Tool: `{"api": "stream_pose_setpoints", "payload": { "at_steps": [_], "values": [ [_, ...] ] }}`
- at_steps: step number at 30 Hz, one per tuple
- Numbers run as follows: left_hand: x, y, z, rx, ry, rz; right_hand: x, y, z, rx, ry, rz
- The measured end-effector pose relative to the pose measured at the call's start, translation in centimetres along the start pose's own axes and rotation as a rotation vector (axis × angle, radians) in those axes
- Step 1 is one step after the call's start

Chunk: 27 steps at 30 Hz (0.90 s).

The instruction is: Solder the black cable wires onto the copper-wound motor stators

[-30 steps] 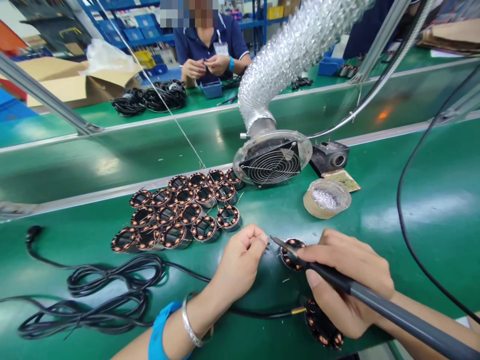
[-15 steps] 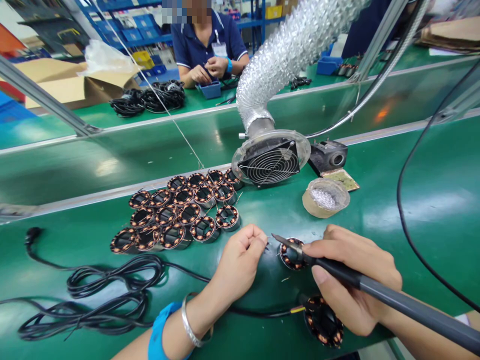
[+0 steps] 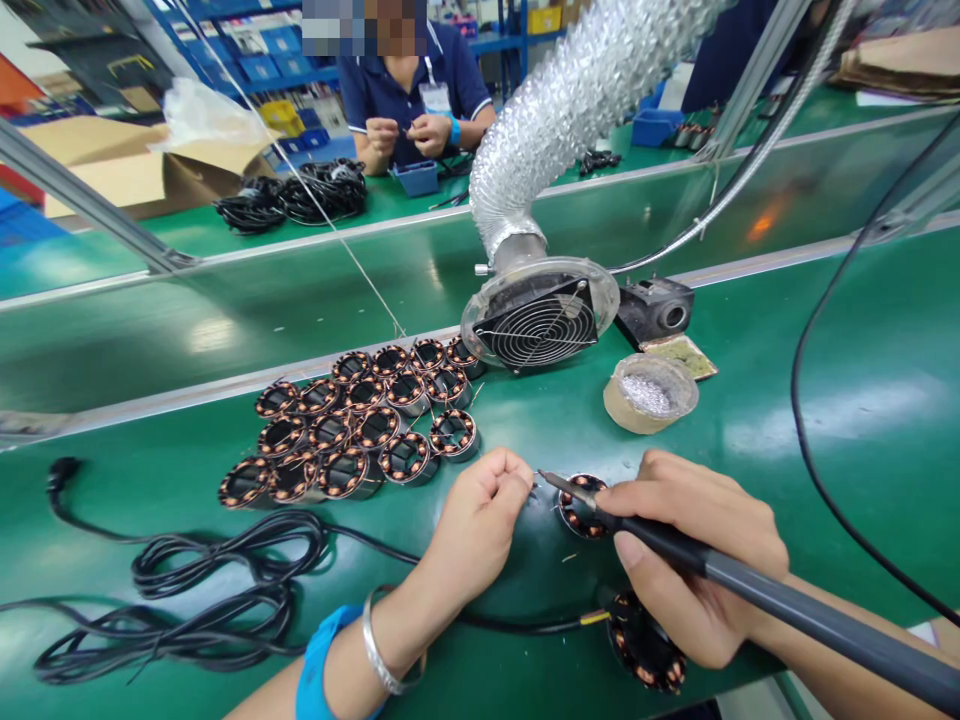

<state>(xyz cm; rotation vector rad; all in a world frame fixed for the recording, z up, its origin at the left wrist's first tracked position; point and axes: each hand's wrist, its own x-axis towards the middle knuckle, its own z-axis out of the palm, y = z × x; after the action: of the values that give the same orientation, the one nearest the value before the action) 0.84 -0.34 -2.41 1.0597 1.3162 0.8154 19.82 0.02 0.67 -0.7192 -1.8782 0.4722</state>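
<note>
My right hand [image 3: 697, 550] grips a soldering iron [image 3: 750, 578] like a pen, its tip pointing left. My left hand [image 3: 484, 515] is closed in a pinch on a thin wire, whose short end shows by the iron's tip; most of it is hidden in my fingers. Behind the iron's tip lies a stator ring [image 3: 581, 515] with copper windings. Below my right hand, partly covered by it, is a second stator [image 3: 646, 645]. A black power cord [image 3: 517, 628] with a yellow wire end runs up to this second one.
Several stators [image 3: 379, 428] stand grouped at the back left, near the coiled cord [image 3: 217, 570]. A fume extractor [image 3: 540, 325] hangs over the bench. Behind my right hand are a solder-scrap bowl [image 3: 630, 410] and an iron holder [image 3: 660, 312]. A co-worker [image 3: 416, 110] sits opposite.
The iron's tip has shifted slightly left, closer to my left fingertips. My left hand has stayed nearly still. Across the bench, the co-worker's hands have risen from the blue tray.
</note>
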Motion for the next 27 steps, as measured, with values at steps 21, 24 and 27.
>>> {"api": "stream_pose_setpoints", "payload": {
  "at_steps": [21, 24, 27],
  "values": [
    [-0.02, 0.17, 0.08, -0.005, 0.027, -0.001, 0.28, -0.19, -0.08, 0.027, 0.053, -0.02],
    [-0.05, 0.18, 0.08, -0.006, 0.022, 0.0, 0.25, -0.11, -0.15, 0.028, 0.057, -0.024],
    [-0.09, 0.34, 0.16, -0.012, 0.026, -0.008, 0.26, 0.0, -0.33, 0.009, 0.043, -0.039]
  ]
}}
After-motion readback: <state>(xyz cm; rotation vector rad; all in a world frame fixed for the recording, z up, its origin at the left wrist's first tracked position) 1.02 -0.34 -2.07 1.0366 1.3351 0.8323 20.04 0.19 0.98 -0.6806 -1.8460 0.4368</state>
